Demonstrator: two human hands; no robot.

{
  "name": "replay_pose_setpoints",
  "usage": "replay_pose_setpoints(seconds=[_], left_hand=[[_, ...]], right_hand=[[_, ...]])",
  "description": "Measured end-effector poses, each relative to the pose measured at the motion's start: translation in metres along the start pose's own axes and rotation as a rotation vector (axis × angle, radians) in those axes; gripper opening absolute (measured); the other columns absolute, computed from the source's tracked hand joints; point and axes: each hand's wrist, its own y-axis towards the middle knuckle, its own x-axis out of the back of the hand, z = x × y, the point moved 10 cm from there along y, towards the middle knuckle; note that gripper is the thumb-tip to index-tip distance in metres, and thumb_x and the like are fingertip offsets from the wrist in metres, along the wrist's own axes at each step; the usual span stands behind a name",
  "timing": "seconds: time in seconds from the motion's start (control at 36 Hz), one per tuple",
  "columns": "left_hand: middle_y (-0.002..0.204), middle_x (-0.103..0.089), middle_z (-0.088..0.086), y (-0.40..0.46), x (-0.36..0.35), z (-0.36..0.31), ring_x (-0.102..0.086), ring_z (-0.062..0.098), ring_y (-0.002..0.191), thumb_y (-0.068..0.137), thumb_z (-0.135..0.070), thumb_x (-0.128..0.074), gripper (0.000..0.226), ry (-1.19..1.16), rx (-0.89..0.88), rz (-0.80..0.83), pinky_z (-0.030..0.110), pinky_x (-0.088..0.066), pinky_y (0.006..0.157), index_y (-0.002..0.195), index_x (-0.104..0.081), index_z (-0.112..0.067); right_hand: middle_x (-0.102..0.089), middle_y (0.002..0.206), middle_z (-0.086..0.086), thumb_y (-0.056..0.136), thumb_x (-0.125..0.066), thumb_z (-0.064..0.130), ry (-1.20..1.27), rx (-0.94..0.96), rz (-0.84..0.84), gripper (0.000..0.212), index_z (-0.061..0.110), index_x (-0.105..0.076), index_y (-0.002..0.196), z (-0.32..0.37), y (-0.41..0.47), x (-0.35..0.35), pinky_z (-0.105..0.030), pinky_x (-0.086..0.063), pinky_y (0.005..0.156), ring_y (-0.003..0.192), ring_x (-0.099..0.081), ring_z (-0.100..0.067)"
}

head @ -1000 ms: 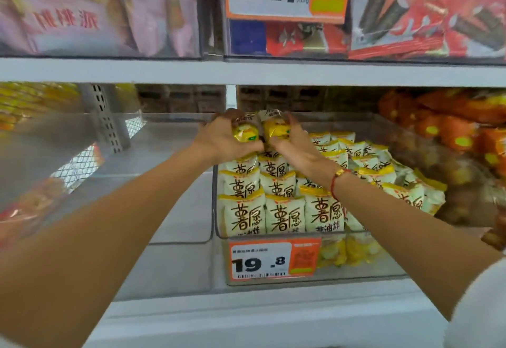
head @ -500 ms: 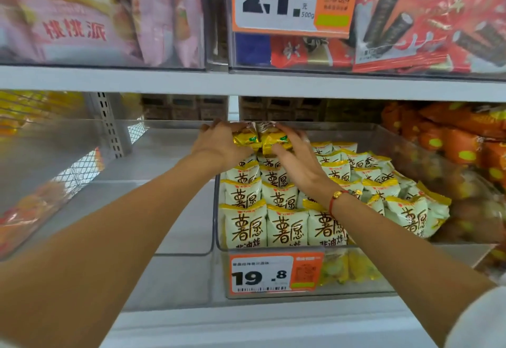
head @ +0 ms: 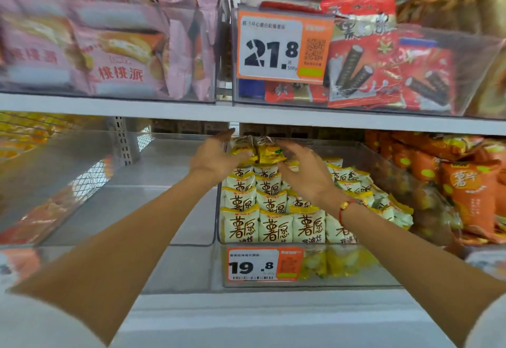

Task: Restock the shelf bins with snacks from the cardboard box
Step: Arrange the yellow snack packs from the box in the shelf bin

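Note:
A clear shelf bin (head: 306, 282) on the lower shelf holds rows of white and yellow snack packs (head: 273, 227), stacked up toward the back. Two yellow packs (head: 258, 153) stand at the top rear of the stack. My left hand (head: 216, 154) is beside them on the left, fingers spread and relaxed. My right hand (head: 304, 169) hovers on their right with fingers loosely bent, holding nothing. The cardboard box is out of view.
Left of the full bin stands a clear bin (head: 153, 202) with nothing in it. Orange snack bags (head: 465, 183) fill the bin on the right. The upper shelf (head: 191, 110) carries pink packs (head: 109, 54) and red packs (head: 383, 68). An orange price tag (head: 264, 264) hangs on the bin front.
Both hands have let go of the two yellow packs at the rear of the stack and drawn slightly apart. The camera has tilted upward.

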Motion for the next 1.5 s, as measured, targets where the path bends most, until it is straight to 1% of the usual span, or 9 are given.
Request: replay_pose_setpoints(seconds=[0.19, 0.33, 0.47, 0.56, 0.64, 0.92, 1.17, 1.33, 1.5], left_hand=[[0.111, -0.066, -0.012, -0.098, 0.043, -0.024, -0.059, 0.006, 0.106, 0.084, -0.034, -0.071, 0.024, -0.177, -0.176, -0.098, 0.028, -0.046, 0.091, 0.107, -0.067, -0.03], [0.101, -0.062, -0.023, -0.185, 0.06, -0.032, -0.058, -0.004, 0.095, 0.074, -0.058, -0.064, 0.036, -0.065, -0.286, -0.066, 0.02, -0.045, 0.084, 0.106, -0.066, -0.04], [0.095, -0.056, -0.022, -0.243, 0.055, -0.005, -0.053, -0.004, 0.09, 0.085, -0.044, -0.066, 0.024, 0.281, -0.321, 0.05, 0.027, -0.046, 0.073, 0.109, -0.065, -0.037], [0.116, -0.056, -0.02, -0.268, 0.03, 0.034, -0.053, 0.005, 0.114, 0.092, -0.047, -0.054, 0.032, 0.537, -0.217, 0.276, 0.029, -0.044, 0.084, 0.123, -0.056, -0.039], [0.133, -0.051, -0.015, -0.293, 0.001, 0.086, -0.048, 0.011, 0.123, 0.095, -0.048, -0.047, 0.037, 0.686, -0.121, 0.5, 0.029, -0.042, 0.094, 0.131, -0.049, -0.038], [0.119, -0.059, -0.002, -0.388, -0.062, 0.211, -0.055, 0.02, 0.111, 0.098, -0.035, -0.043, 0.029, 0.931, -0.084, 0.847, 0.033, -0.045, 0.081, 0.119, -0.057, -0.022], [0.131, -0.053, 0.002, -0.42, -0.085, 0.237, -0.057, 0.022, 0.112, 0.085, -0.066, -0.051, 0.082, 1.072, -0.025, 0.86, 0.034, -0.048, 0.08, 0.145, -0.028, -0.016], [0.121, -0.06, -0.005, -0.412, -0.08, 0.241, -0.059, 0.019, 0.109, 0.082, -0.059, -0.062, 0.066, 0.937, 0.075, 0.838, 0.033, -0.049, 0.078, 0.135, -0.044, -0.025], [0.103, -0.063, -0.004, -0.388, -0.066, 0.22, -0.064, 0.02, 0.091, 0.084, -0.056, -0.062, 0.057, 0.274, 0.394, 0.568, 0.034, -0.053, 0.073, 0.129, -0.038, -0.03]], right_hand=[[-0.062, 0.106, 0.015, 0.092, -0.062, 0.021, 0.089, 0.164, -0.01, 0.029, 0.03, -0.063, 0.119, 0.045, -0.091, 0.03, -0.025, -0.047, 0.078, 0.093, -0.055, -0.002], [-0.069, 0.084, 0.012, 0.088, -0.054, 0.024, -0.14, 0.423, -0.021, 0.02, 0.028, -0.071, 0.098, 0.098, -0.17, 0.037, -0.02, -0.044, 0.057, 0.074, -0.064, -0.01], [-0.062, 0.111, 0.01, 0.098, -0.045, 0.041, -0.343, 0.23, 0.541, 0.03, 0.036, -0.053, 0.127, 0.067, -0.225, -0.028, -0.027, -0.034, 0.069, 0.102, -0.057, -0.013], [-0.06, 0.116, 0.002, 0.1, -0.044, 0.039, -0.401, 0.133, 0.755, 0.032, 0.03, -0.053, 0.129, 0.039, -0.262, -0.061, -0.031, -0.037, 0.076, 0.107, -0.056, -0.022], [-0.064, 0.107, -0.007, 0.099, -0.046, 0.03, -0.404, 0.097, 0.876, 0.026, 0.016, -0.06, 0.115, 0.018, -0.297, -0.094, -0.037, -0.047, 0.077, 0.098, -0.059, -0.028], [-0.061, 0.124, 0.0, 0.094, -0.053, 0.046, -0.212, 0.015, 1.247, 0.04, 0.023, -0.057, 0.128, -0.003, -0.394, -0.18, -0.034, -0.047, 0.085, 0.109, -0.058, -0.02], [-0.05, 0.085, 0.0, 0.08, -0.066, 0.059, -0.316, 0.195, 1.434, 0.058, 0.013, -0.051, 0.112, 0.011, -0.454, -0.195, -0.031, -0.036, 0.056, 0.083, -0.05, -0.024], [-0.056, 0.124, -0.011, 0.081, -0.068, 0.051, -0.337, 0.252, 1.423, 0.072, 0.011, -0.043, 0.136, 0.017, -0.463, -0.19, -0.03, -0.033, 0.069, 0.108, -0.053, -0.029], [-0.05, 0.127, 0.003, 0.084, -0.067, 0.05, 0.165, -0.391, 1.207, 0.064, 0.02, -0.037, 0.132, -0.019, -0.43, -0.175, -0.027, -0.049, 0.083, 0.11, -0.052, -0.015]])
